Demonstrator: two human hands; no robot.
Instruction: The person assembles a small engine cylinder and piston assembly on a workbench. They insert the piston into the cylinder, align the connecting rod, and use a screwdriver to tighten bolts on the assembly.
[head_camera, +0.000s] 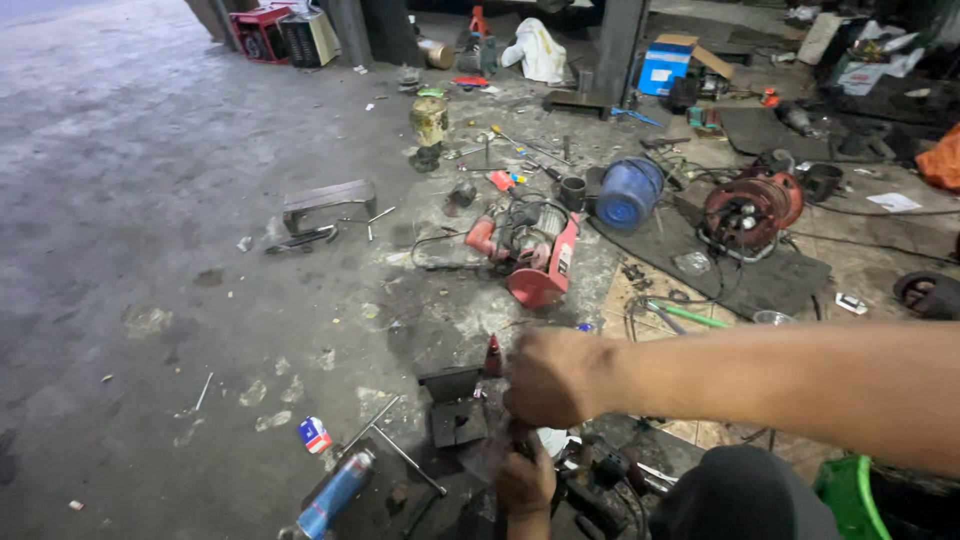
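My right hand (548, 378) reaches in from the right, fingers curled into a fist around the top of a dark metal part that the hand mostly hides. Just below it, my left hand (525, 483) grips the lower end of the same dark part (522, 436). Both hands hover over a cluttered patch of concrete floor. Directly left of my right hand are a small dark metal block (455, 405) and a red cone-shaped tip (493, 356). My knee in dark cloth (742, 495) is at the bottom right.
A red electric motor unit (530, 250) lies ahead, with a blue bucket (628, 193) and a red round machine (750, 210) behind it. A blue spray can (335, 493), a T-handle wrench (395, 445) and a small metal stool (328, 200) are to the left. A green container (850, 495) stands at the right.
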